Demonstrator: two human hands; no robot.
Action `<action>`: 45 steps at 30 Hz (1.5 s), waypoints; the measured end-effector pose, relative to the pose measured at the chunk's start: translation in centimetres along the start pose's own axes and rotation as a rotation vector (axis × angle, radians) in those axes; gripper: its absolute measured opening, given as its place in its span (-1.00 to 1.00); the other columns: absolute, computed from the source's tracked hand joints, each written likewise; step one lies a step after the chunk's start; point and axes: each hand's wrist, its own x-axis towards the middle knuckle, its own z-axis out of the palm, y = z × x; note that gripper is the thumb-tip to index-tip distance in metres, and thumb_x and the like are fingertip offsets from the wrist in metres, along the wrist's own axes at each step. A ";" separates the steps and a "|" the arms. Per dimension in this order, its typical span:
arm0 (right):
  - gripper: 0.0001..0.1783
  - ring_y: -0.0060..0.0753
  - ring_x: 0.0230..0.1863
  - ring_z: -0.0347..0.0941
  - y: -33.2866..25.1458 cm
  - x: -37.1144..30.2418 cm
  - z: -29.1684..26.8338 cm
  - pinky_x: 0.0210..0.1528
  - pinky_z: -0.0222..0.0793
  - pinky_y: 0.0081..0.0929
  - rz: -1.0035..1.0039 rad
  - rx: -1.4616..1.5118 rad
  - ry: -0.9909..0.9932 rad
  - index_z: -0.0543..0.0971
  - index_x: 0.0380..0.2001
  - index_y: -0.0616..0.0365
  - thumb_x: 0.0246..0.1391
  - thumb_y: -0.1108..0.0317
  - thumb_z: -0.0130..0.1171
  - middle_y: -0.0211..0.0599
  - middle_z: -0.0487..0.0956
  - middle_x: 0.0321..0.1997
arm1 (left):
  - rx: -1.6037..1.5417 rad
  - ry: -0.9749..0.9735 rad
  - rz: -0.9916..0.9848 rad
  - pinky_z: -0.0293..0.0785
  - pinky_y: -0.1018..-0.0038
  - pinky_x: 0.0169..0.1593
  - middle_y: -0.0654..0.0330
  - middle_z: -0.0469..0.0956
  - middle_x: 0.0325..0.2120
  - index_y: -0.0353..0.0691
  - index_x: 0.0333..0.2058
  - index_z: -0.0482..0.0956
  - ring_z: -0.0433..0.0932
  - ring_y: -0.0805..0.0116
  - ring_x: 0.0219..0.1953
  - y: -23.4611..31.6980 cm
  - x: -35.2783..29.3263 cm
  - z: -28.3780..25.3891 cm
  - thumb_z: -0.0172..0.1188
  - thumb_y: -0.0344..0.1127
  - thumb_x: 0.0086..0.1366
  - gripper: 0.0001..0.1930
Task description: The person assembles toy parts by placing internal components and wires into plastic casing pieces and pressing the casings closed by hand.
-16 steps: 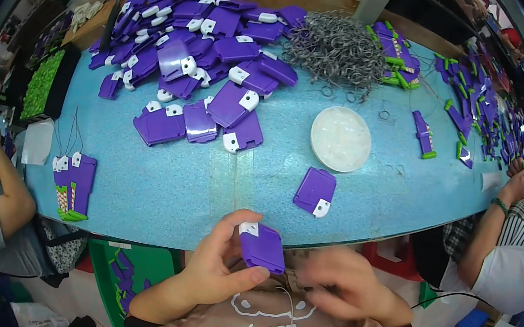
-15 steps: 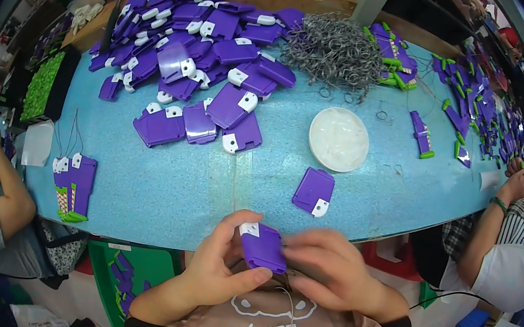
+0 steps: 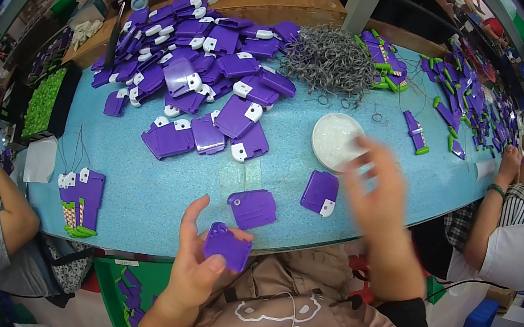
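Observation:
In my left hand [image 3: 196, 264] I grip a flat purple plastic shell [image 3: 227, 249] by its lower edge, thumb on its face and index finger raised. No white corner piece shows on it. My right hand [image 3: 377, 195] is smeared by motion at the right rim of a round white dish [image 3: 332, 156] with pale contents. Whether its fingers hold anything cannot be made out. Just beyond my left hand, another purple shell half [image 3: 257, 210] lies on the table. To its right is a purple shell with a white corner [image 3: 319, 192].
A large heap of purple shells [image 3: 229, 63] covers the back left, beside tangled grey metal rings [image 3: 328, 60]. Finished-looking purple pieces with green ends [image 3: 81, 202] lie at left. A box of green parts [image 3: 45, 98] stands at the left edge. Co-workers sit on both sides.
The shell has come apart into two: one half now lies on the table, the other stays in my left hand. My right hand has left it and moved up to the dish.

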 end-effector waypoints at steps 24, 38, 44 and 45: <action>-0.76 -0.40 -0.44 0.42 -14.4 1.3 1.8 -0.28 0.37 -0.48 -0.604 0.343 -0.419 0.40 -0.30 0.31 0.00 0.38 0.06 -0.16 0.49 -0.36 | -0.399 -0.070 -0.198 0.45 0.66 -0.41 0.16 0.54 -0.33 -0.23 -0.09 0.33 0.48 0.57 -0.51 -0.7 1.8 5.5 -0.08 -0.18 0.33 -0.71; -0.76 -0.31 -0.39 0.41 -20.0 0.8 4.5 -0.22 0.36 -0.44 -0.604 0.465 -0.154 0.40 -0.28 0.34 0.02 0.38 -0.02 -0.12 0.48 -0.32 | -0.449 -0.047 -0.099 0.43 0.64 -0.34 0.16 0.52 -0.31 -0.22 -0.07 0.31 0.47 0.56 -0.45 -0.8 -0.2 3.2 0.00 -0.23 0.30 -0.71; -0.75 -0.27 -0.36 0.41 -20.5 -0.1 5.6 -0.20 0.36 -0.43 -0.569 0.429 -0.033 0.40 -0.27 0.36 0.03 0.38 -0.06 -0.10 0.48 -0.31 | -0.418 0.000 -0.073 0.41 0.63 -0.27 0.17 0.52 -0.29 -0.23 -0.06 0.29 0.46 0.59 -0.38 -0.5 -0.1 2.6 0.03 -0.27 0.28 -0.70; -0.75 -0.26 -0.36 0.41 -20.6 -0.3 5.8 -0.19 0.36 -0.43 -0.563 0.426 -0.013 0.40 -0.27 0.36 0.03 0.38 -0.07 -0.10 0.48 -0.30 | -0.421 0.000 -0.076 0.41 0.63 -0.27 0.17 0.52 -0.29 -0.23 -0.06 0.29 0.46 0.59 -0.38 -0.4 -0.2 2.7 0.03 -0.27 0.28 -0.70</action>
